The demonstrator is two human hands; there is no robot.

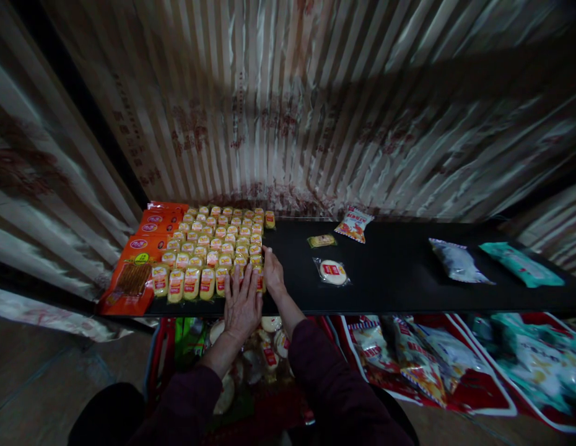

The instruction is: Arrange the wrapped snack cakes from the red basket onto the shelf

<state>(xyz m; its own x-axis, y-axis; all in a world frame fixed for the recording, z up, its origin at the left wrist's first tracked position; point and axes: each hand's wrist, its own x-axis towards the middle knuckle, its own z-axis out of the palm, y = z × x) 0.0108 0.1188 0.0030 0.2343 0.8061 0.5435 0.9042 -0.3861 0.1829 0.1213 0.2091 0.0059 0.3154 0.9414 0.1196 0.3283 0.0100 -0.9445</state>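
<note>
Cakes [191, 284] at the hands: small, oblong, pale yellow, each in clear wrap with a red-and-white label; set close together in rows, forming a block at the left part of a black shelf [390, 294]. Front-row cakes face the camera, labels readable as red patches only; one cake stands out past the block's back right corner. Left hand [243, 297]: palm down at the front edge, fingers extended and slightly spread over the front-row cakes, resting on them without grasping. Right hand [273, 272]: set on edge along the block's right side, fingers pointing away from the body, nothing gripped; its palm side is hidden. Both forearms reach forward in dark purple sleeves [322, 371]. Orange packs [134, 272] lie just left of the block. Right of the hands, on the shelf: a round cake [333, 272], a small yellow pack [321, 240] and a chip bag [354, 224]; well apart, toward the right end, a pale bag [459, 261] and a teal bag [521, 264]. Below the shelf front, red baskets [507, 407] hold further packaged snacks. Behind, a ribbed, reddish-printed sheet [251, 124]; dim light; floor [28, 365] brownish.
</note>
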